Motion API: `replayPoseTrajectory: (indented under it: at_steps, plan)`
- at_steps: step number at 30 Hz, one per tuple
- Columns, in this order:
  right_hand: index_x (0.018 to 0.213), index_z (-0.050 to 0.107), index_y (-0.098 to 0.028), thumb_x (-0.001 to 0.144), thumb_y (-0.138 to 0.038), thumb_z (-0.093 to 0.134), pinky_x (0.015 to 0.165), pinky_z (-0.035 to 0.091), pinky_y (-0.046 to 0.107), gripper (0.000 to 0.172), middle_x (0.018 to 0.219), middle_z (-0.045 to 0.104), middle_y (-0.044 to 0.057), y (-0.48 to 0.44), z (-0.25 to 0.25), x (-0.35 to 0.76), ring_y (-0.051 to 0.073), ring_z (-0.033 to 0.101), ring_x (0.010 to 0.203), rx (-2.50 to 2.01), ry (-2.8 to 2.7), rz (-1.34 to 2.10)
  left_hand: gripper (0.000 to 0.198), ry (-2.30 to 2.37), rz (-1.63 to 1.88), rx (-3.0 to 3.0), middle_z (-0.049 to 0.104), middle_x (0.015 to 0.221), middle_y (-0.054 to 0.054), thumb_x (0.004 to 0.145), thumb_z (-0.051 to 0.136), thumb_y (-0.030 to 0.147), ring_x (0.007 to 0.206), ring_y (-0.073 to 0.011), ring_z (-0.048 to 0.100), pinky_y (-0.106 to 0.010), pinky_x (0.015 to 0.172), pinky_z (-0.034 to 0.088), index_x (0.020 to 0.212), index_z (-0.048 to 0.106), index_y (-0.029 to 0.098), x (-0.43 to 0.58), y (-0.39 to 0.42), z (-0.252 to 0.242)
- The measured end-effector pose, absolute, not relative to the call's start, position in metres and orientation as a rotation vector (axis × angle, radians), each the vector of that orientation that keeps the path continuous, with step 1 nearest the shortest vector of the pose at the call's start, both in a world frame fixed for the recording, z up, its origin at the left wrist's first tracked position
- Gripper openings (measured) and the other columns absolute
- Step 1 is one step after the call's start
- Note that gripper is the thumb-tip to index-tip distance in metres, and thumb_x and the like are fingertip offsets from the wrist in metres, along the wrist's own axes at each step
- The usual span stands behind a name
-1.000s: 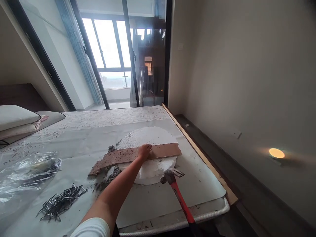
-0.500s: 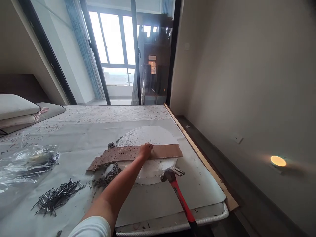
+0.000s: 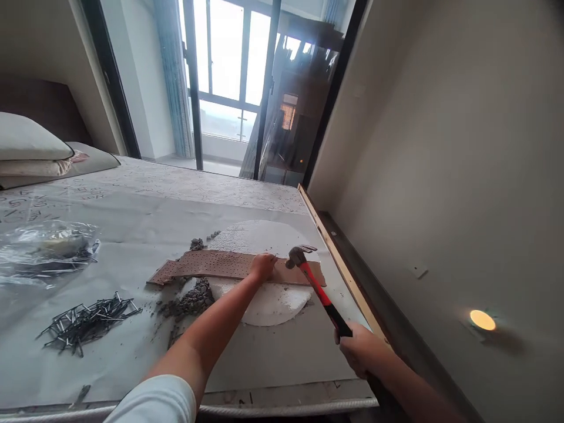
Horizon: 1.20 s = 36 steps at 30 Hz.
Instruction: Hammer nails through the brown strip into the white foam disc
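My left hand (image 3: 263, 267) is closed in a pinch over the brown board (image 3: 224, 264), around what looks like a nail, mostly hidden by the fingers. Rows of small holes dot the left part of this board, and its left end is broken and ragged. The board lies across a round white foam slab (image 3: 268, 305). Wrapped round the black grip of a claw hammer (image 3: 318, 285), my right hand (image 3: 363, 349) is at the lower right. The hammer's head is just right of my left fingers, above the board.
A pile of loose nails (image 3: 90, 320) lies on the grey sheet at left, near a clear plastic bag (image 3: 48, 249). Grey crumbled rubble (image 3: 194, 299) sits beside the slab. A wooden rail (image 3: 335, 252) runs along the bed's right edge, near the wall.
The hammer has risen and moved up toward my left hand, and my right hand has come into view on its handle. My left hand stays at the board. The camera view has tilted.
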State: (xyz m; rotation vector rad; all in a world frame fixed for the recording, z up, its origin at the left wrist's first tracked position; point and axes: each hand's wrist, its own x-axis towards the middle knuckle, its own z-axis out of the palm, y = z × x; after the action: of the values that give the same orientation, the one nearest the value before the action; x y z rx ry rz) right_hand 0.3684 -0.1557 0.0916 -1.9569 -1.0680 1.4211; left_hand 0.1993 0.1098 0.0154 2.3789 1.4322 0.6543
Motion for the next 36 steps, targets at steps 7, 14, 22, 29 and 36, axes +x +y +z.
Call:
replayPoseTrajectory:
  at_steps: [7, 14, 22, 29, 36]
  plan:
    - [0.07, 0.035, -0.023, 0.058, -0.008, 0.044, 0.033, 0.016, 0.019, 0.02, 0.04, 0.028, -0.012, -0.1, 0.139, 0.358, 0.005, 0.021, 0.032, -1.918, -1.116, 1.411, 0.034, 1.406, 0.696, 2.384, 0.067, 0.08, -0.011, 0.088, 0.043, 0.03, 0.075, -0.0184, 0.057, -0.029, 0.071, 0.038, 0.073, 0.069, 0.013, 0.196, 0.105, 0.017]
    - [0.064, 0.03, -0.023, 0.056, -0.005, 0.04, 0.031, 0.015, 0.02, 0.023, 0.037, 0.026, -0.012, -0.091, 0.128, 0.345, 0.005, 0.02, 0.029, -2.017, -1.103, 1.45, 0.032, 1.393, 0.693, 2.334, 0.066, 0.079, -0.012, 0.087, 0.046, 0.031, 0.076, -0.0195, 0.058, -0.029, 0.071, 0.037, 0.072, 0.068, 0.014, 0.194, 0.105, 0.016]
    - [0.067, 0.032, -0.023, 0.06, -0.004, 0.041, 0.031, 0.019, 0.019, 0.022, 0.038, 0.026, -0.012, -0.087, 0.138, 0.339, 0.006, 0.022, 0.029, -1.99, -1.098, 1.309, 0.033, 1.382, 0.699, 2.338, 0.067, 0.08, -0.012, 0.086, 0.046, 0.031, 0.075, -0.0192, 0.058, -0.029, 0.073, 0.038, 0.069, 0.068, 0.014, 0.195, 0.11, 0.007]
    - [0.066, 0.033, -0.022, 0.059, -0.006, 0.044, 0.032, 0.018, 0.019, 0.021, 0.039, 0.028, -0.011, -0.087, 0.122, 0.335, 0.005, 0.023, 0.03, -2.064, -1.081, 1.346, 0.035, 1.39, 0.668, 2.386, 0.067, 0.08, -0.012, 0.086, 0.044, 0.032, 0.075, -0.0196, 0.058, -0.03, 0.072, 0.04, 0.074, 0.07, 0.012, 0.194, 0.112, 0.0]
    - [0.065, 0.032, -0.023, 0.057, -0.006, 0.042, 0.03, 0.017, 0.02, 0.021, 0.037, 0.026, -0.011, -0.089, 0.114, 0.333, 0.006, 0.023, 0.028, -2.05, -1.085, 1.337, 0.032, 1.405, 0.656, 2.352, 0.068, 0.081, -0.013, 0.083, 0.046, 0.03, 0.076, -0.0214, 0.059, -0.032, 0.074, 0.041, 0.072, 0.071, 0.012, 0.194, 0.113, 0.003]
